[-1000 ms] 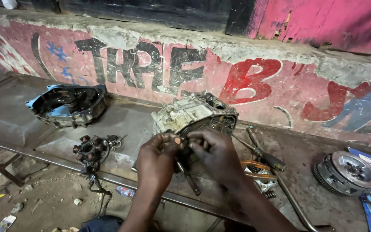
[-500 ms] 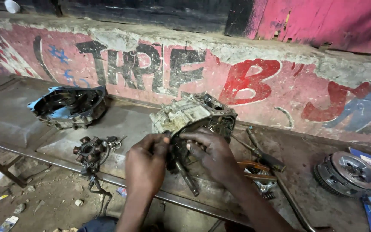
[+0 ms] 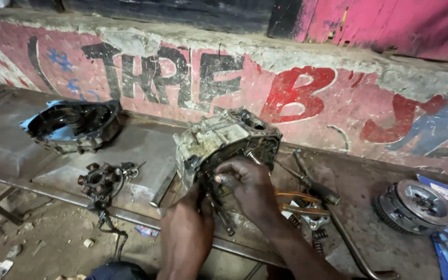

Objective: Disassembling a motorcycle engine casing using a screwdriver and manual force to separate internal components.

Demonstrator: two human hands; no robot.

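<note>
Nearest the camera, the left hand (image 3: 185, 233) and right hand (image 3: 250, 189) work at the open near face of a grimy engine case (image 3: 224, 142) standing mid-tabletop (image 3: 11, 150). The right fingers (image 3: 226, 179) curl and pinch a small part against the case; whether the left fingers grip anything cannot be told. The cast-metal case looks heavy, rigid and oil-slick, best gripped by its outer walls. A stator coil (image 3: 99, 180) lies near left, springs (image 3: 307, 220) and a clutch assembly (image 3: 416, 206) near right, a dark engine cover (image 3: 73, 124) far left, before a painted wall (image 3: 338, 98).
</note>
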